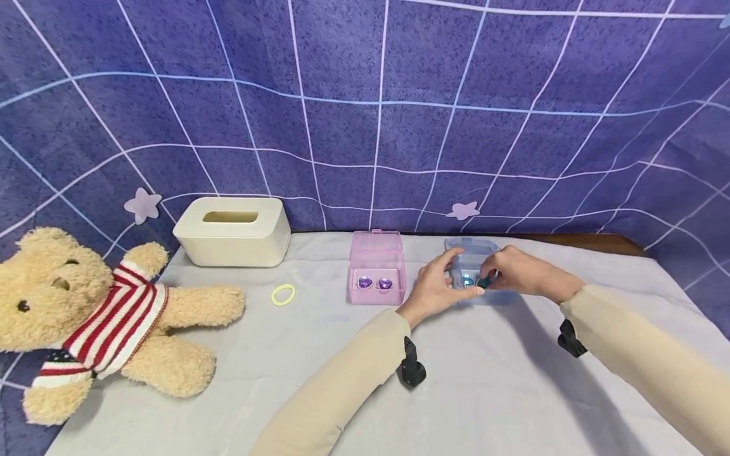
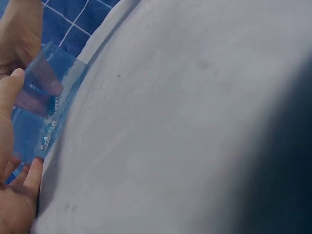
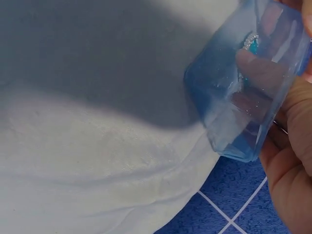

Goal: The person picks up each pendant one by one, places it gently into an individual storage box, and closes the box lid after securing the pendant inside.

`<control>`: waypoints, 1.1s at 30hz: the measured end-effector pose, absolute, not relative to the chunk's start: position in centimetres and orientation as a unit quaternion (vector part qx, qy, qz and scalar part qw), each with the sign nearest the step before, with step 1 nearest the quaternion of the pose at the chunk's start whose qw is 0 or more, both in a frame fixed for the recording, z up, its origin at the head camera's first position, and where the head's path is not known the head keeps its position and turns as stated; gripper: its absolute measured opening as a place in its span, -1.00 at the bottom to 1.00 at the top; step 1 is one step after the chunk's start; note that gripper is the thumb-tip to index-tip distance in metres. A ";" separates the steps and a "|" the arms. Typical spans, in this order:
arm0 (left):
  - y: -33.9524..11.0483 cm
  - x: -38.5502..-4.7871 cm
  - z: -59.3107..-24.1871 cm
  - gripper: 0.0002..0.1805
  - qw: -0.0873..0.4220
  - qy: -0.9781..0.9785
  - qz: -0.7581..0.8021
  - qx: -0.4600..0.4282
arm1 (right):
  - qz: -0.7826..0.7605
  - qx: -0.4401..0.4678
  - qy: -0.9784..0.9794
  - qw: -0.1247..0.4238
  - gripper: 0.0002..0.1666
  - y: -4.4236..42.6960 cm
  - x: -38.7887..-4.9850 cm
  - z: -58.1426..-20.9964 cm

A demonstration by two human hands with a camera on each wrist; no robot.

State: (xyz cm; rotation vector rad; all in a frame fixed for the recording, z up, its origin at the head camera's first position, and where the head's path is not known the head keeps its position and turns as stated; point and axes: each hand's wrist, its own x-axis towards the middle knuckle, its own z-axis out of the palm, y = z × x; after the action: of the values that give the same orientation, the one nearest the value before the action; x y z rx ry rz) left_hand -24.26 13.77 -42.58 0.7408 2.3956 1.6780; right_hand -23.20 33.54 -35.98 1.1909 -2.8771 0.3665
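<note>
A clear blue plastic box [image 1: 471, 244] stands with its lid up toward the back right of the table. My left hand [image 1: 431, 289] grips its left side, thumb near the front and fingers behind. My right hand [image 1: 513, 271] reaches inside, its fingertips pinching a dark teal gem piece [image 1: 484, 282]. Beside that lies a light blue gem piece [image 1: 467, 281] with a beaded silvery edge. Through the box wall [image 3: 209, 92] in the right wrist view, fingers show close to a beaded edge [image 3: 252, 43]. The left wrist view also shows both gem pieces through the box [image 2: 27, 134].
Left of my hands, an open pink box [image 1: 376, 258] holds two purple gem pieces [image 1: 374, 284]. A yellow-green ring [image 1: 283, 295], a cream tissue box [image 1: 239, 247] and a teddy bear [image 1: 125, 307] lie farther left. Behind the table hangs a purple gridded cloth [image 1: 342, 133].
</note>
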 end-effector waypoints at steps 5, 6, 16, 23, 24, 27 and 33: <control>13.8 -24.3 -42.5 -0.07 0.060 0.791 0.556 0.249 | 0.100 0.386 -0.917 -0.008 -0.76 33.4 -23.6 -36.2; 13.7 -24.3 -42.5 -0.07 0.059 0.790 0.557 0.249 | 0.093 0.386 -0.918 -0.011 -0.75 33.3 -23.7 -36.2; 13.7 -24.3 -42.5 -0.06 0.061 0.799 0.547 0.243 | 0.102 0.356 -0.928 -0.030 -0.78 33.2 -23.7 -34.4; 13.6 -24.3 -42.4 -0.06 0.060 0.797 0.550 0.242 | 0.169 0.185 -0.961 0.114 -0.88 34.4 -23.9 -32.7; 13.6 -24.3 -42.4 -0.06 0.060 0.797 0.551 0.239 | 0.181 0.150 -0.964 0.124 -0.83 34.5 -24.0 -32.9; 13.6 -24.3 -42.3 -0.06 0.064 0.797 0.555 0.231 | 0.243 0.043 -0.963 0.105 -0.61 35.0 -24.2 -34.1; 13.9 -24.2 -42.4 -0.01 0.075 0.791 0.570 0.210 | 0.568 -0.076 -0.818 -0.037 -0.54 35.6 -24.7 -36.8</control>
State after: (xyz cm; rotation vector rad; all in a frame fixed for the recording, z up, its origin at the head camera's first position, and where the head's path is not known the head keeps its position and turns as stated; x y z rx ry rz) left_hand -24.24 13.92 -42.42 0.6310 2.3728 1.7103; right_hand -24.67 35.62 -36.82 -0.2430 -2.6334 1.8291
